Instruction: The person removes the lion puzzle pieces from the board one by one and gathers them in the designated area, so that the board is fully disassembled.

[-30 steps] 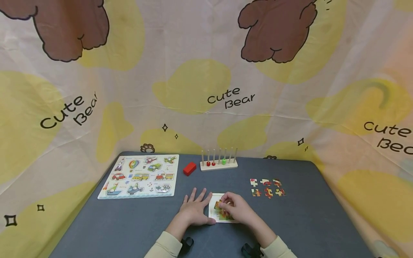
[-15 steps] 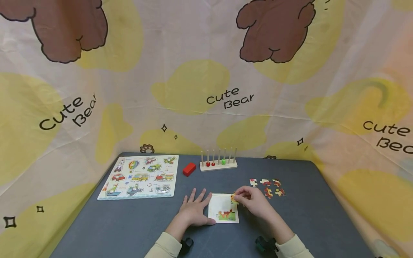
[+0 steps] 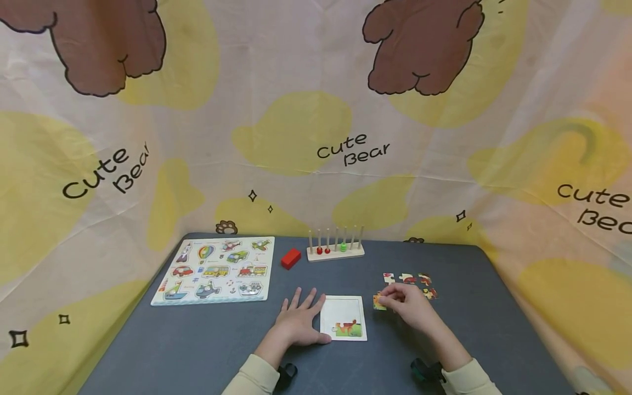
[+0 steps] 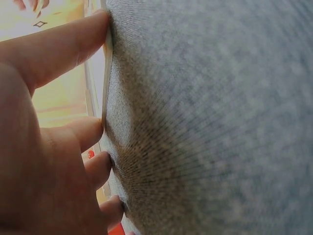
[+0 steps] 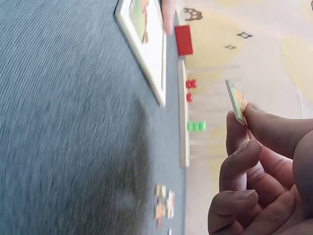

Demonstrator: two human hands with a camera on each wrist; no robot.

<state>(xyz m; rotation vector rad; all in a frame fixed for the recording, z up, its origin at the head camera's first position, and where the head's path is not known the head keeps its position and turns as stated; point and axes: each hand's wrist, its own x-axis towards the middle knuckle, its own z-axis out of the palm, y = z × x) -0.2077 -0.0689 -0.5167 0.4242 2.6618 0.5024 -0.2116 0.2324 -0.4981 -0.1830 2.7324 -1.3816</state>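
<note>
In the head view a small white puzzle tray (image 3: 345, 306) lies on the dark table, a few joined jigsaw pieces (image 3: 348, 329) in its lower part. My left hand (image 3: 296, 325) rests with spread fingers at the tray's left side; its thumb touches the lower left corner. Seen from the left wrist, thumb (image 4: 73, 41) and fingertips lie along the tray's edge. To the right of the tray, my right hand (image 3: 412, 304) pinches a jigsaw piece (image 3: 378, 302) between thumb and fingers. The right wrist view shows that jigsaw piece (image 5: 236, 103) tilted, green and orange on its face.
Several loose jigsaw pieces (image 3: 407, 278) lie just beyond the right hand, some partly covered by it. Farther back stand a red block (image 3: 291, 258) and a peg rack (image 3: 336, 252) with red and green beads. A vehicle picture board (image 3: 212, 271) lies back left.
My right hand has moved right, from over the tray to beside the loose pieces, carrying a jigsaw piece and uncovering the tray. The left hand has stayed in place.
</note>
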